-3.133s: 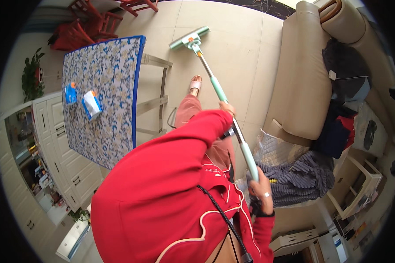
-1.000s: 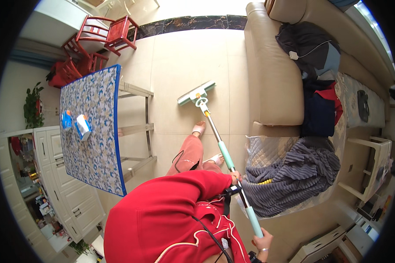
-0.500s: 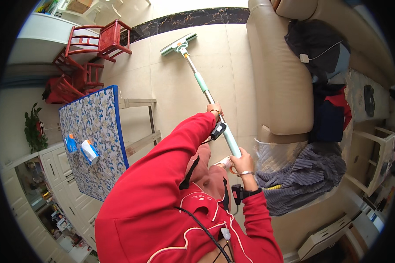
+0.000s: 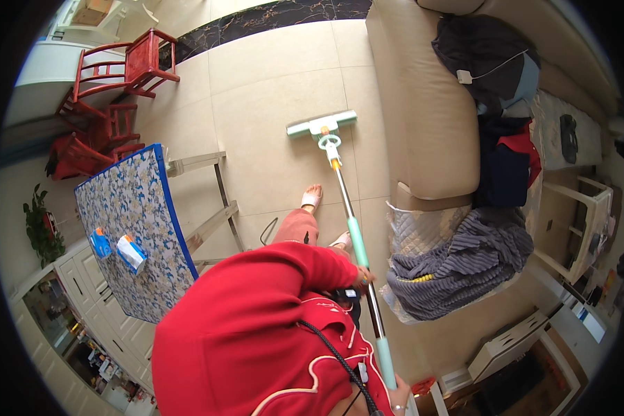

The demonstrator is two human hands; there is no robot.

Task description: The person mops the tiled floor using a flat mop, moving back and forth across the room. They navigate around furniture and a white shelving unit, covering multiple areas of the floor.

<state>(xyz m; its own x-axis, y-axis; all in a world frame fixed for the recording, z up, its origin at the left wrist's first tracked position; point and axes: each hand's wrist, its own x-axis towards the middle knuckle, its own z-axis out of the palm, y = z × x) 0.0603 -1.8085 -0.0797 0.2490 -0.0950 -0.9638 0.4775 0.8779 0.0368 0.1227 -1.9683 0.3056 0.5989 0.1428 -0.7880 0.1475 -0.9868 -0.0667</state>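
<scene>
A mop with a mint-green and silver pole slants down across the middle of the view. Its wide mint-green head rests on the pale tiles beyond my feet. My left hand is closed round the pole at the lower edge of a green grip, partly covered by my red sleeve. Close to my body, my right hand grips the pole's green end section, near the lower edge of the view. My feet in light slippers stand left of the pole, one ahead of the other.
Right of the mop stands a beige sofa, with a grey ribbed blanket and clothes on it. At left are a table with a flowered, blue-edged cloth and red wooden chairs. A dark marble strip crosses the far floor.
The mop head has come back toward me and to the right, turning nearly level. Both hands have drawn the pole nearer my body, and one foot now shows further forward.
</scene>
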